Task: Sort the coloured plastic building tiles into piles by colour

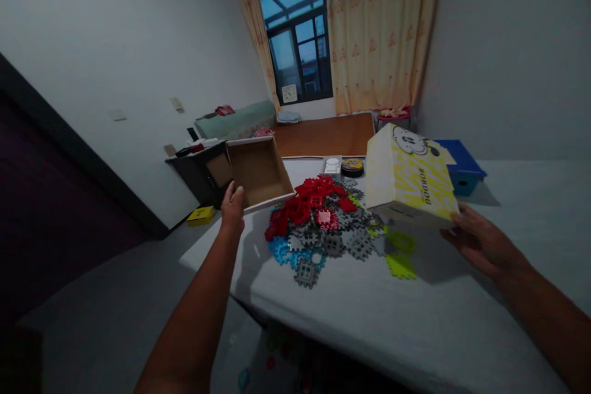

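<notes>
My left hand grips the near edge of an open brown cardboard box tray, held tilted above the table's left end. My right hand holds the lower right corner of a yellow and white box lid with a cartoon figure and lettering, lifted over the table. Between them lies a heap of flat plastic interlocking pieces in red, grey, blue and lime green on the white table.
A round yellow and black tin and a small white case sit behind the heap. A blue bin stands at the right. Beyond are a wooden surface, a dark desk, curtains and a window. A yellow box lies on the floor.
</notes>
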A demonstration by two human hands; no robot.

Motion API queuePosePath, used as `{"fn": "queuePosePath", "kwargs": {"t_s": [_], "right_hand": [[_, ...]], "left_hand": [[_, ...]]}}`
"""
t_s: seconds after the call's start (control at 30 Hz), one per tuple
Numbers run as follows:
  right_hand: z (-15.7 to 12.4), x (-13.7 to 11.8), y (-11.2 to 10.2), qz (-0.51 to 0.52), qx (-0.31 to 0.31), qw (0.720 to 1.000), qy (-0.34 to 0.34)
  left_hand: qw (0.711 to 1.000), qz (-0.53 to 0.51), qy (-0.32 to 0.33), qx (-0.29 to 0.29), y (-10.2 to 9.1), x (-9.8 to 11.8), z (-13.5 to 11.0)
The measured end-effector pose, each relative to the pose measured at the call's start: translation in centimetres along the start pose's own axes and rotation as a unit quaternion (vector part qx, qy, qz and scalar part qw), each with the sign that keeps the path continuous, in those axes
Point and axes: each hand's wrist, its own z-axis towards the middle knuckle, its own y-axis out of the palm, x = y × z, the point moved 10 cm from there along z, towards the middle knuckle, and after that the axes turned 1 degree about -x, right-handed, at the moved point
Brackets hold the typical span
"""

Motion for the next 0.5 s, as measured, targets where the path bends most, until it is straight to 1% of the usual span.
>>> {"fn": "queuePosePath", "kwargs": {"t_s": [0.03,0.07,0.1,0.13,0.2,0.27,0.3,0.37,0.4,0.43,0.5], "right_hand": [[0.0,0.3,0.2,-0.004,-0.005,1.000,0.006],[0.0,0.7,0.4,-0.009,-0.009,1.000,0.012],[0.0,1.0,0.6,-0.015,-0.012,1.000,0.016],[0.0,1.3,0.7,-0.020,-0.013,1.000,0.019],[0.2,1.8,1.1,-0.026,-0.015,0.999,0.023],[0.2,2.2,1.6,-0.024,-0.019,0.999,0.025],[0.2,2.3,1.9,-0.021,-0.022,0.999,0.025],[0.1,2.5,2.2,-0.015,-0.025,0.999,0.023],[0.1,2.5,2.3,-0.014,-0.024,0.999,0.022],[0.0,2.5,2.3,-0.014,-0.024,0.999,0.021],[0.0,2.4,2.2,-0.013,-0.025,0.999,0.017]], "left_hand": [[1.000,-0.013,-0.015,0.004,-1.0,-1.0,-0.3],[1.000,-0.015,-0.012,0.006,-1.9,-1.5,-0.5],[1.000,-0.009,0.006,0.004,-2.6,-1.4,-0.8],[0.999,0.004,0.032,-0.004,-3.0,-0.9,-1.0],[0.993,0.050,0.104,-0.026,-2.9,1.0,-1.6],[0.974,0.117,0.190,-0.036,-2.2,3.8,-2.5],[0.959,0.153,0.236,-0.038,-1.6,5.3,-3.2],[0.919,0.216,0.328,-0.041,0.0,8.2,-4.7],[0.897,0.241,0.367,-0.052,1.0,9.4,-5.5],[0.875,0.264,0.400,-0.069,2.0,10.2,-6.2],[0.833,0.312,0.443,-0.107,4.1,11.2,-6.9]]}}
